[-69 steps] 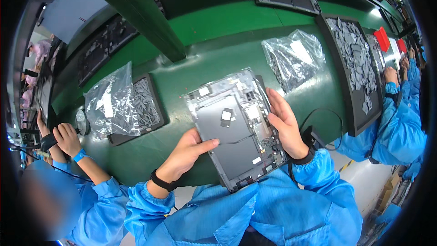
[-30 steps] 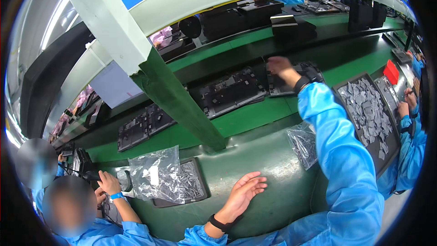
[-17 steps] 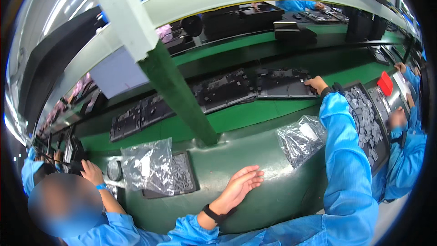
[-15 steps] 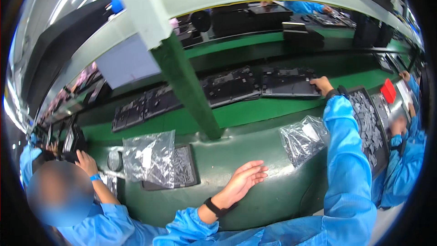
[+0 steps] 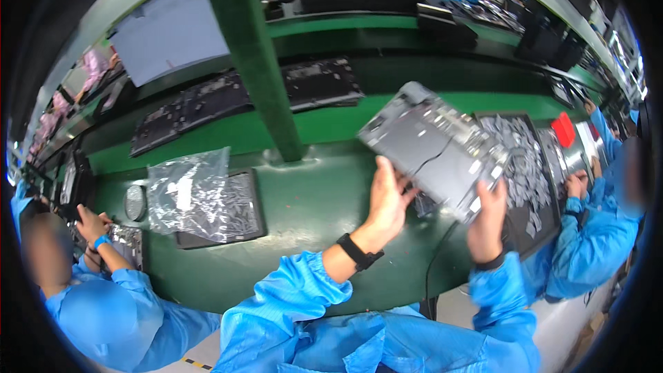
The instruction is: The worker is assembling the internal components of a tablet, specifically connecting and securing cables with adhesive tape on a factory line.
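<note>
A dark grey laptop base [image 5: 425, 148] with exposed electronics and a thin black cable is held tilted above the bench. My right hand [image 5: 487, 224] grips its near right corner, thumb on top and fingers hidden underneath. My left hand [image 5: 388, 200] is at the near left edge, thumb up by the rim and the other fingers partly hidden below it. The laptop base blurs slightly. Beneath it, only a scrap of a clear bag of small dark parts [image 5: 425, 205] shows.
Several laptop bases [image 5: 321, 83] line the raised green shelf behind a green post [image 5: 252, 62]. At left, a clear bag [image 5: 186, 197] overlaps a tray of small grey parts [image 5: 242, 211]. A tray of grey pieces [image 5: 514, 159] stands right, near a red bin [image 5: 563, 129]. Co-workers sit on both sides.
The rightmost laptop base has left the shelf and come toward me in my right hand. My left hand has moved up and right to its edge. The whole view has shifted.
</note>
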Demonstrator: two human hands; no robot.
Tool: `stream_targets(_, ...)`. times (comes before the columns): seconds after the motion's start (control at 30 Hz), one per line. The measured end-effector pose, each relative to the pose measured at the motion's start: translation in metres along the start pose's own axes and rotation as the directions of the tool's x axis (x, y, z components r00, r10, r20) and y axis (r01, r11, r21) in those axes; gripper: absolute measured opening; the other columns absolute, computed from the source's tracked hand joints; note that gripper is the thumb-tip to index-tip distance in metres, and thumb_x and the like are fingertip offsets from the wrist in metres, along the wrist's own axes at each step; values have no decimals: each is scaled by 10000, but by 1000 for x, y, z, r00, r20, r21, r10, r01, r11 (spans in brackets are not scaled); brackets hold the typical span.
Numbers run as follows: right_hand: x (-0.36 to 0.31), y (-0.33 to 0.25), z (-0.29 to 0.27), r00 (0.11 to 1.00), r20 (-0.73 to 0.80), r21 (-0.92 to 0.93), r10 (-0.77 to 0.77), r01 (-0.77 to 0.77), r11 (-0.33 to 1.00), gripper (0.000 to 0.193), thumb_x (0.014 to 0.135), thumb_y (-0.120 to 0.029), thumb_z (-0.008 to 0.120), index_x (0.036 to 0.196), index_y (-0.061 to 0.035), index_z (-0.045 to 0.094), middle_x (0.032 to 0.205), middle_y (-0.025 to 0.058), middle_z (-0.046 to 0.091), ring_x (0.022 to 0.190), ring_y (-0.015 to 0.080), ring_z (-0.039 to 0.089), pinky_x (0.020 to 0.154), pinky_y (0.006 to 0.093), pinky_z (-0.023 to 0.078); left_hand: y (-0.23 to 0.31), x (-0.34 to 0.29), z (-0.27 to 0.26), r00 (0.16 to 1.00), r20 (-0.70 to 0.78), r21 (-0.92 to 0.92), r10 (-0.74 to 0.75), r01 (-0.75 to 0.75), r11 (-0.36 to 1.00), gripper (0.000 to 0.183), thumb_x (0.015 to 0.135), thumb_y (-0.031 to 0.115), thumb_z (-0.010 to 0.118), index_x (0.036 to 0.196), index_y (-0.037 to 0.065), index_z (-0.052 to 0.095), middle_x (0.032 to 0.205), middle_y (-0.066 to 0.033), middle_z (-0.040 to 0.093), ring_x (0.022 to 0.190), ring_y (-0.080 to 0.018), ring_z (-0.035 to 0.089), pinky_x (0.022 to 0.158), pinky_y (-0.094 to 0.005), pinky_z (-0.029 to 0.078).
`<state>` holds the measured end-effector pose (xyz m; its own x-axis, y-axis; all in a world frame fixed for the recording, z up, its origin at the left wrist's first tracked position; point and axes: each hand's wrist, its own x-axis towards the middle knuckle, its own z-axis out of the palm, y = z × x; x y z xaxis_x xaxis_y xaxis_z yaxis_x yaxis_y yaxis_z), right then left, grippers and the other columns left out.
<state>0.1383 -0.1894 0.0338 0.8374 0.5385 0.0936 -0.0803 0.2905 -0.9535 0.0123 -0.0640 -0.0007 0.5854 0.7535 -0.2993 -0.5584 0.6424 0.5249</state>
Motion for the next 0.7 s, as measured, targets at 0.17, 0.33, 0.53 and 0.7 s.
stream_targets(0.17,-139,37,6,989,46,205,137,-144,968,656,901,-79,607,1467,32,296,1450,107,428,1314,220,424,1104,375,319,28,-33,-29,993,-115,146,38,-21,989,729,994,629,317,1439,56,386,1406,-106,497,1274,-252,509,1066,-428,441)
stream_targets(0.33,-166,36,-36,993,119,-70,15,-7,998,579,908,-137,609,1426,-1,390,1428,121,460,1266,233,467,1047,378,365,83,-83,-82,983,-155,353,-103,152,923,747,1004,629,191,1406,41,416,1324,-126,553,1199,-249,575,997,-412,514)
stream_targets(0.53,-65,7,20,540,815,-460,-208,823,332,288,750,-19,700,1037,-22,674,1096,111,669,1025,317,607,872,390,475,81,-110,-114,953,-228,465,-201,287,838,742,1001,631,247,1415,36,402,1341,-137,538,1222,-258,561,1025,-416,491)
stream_targets(0.7,-29,36,69,308,950,-309,-58,951,-13,339,747,-88,643,1061,37,649,1140,139,660,1052,285,596,870,359,463,85,-106,-131,954,-216,561,-207,295,773,696,1025,588,261,1392,23,435,1353,-150,522,1251,-248,536,1016,-389,486)
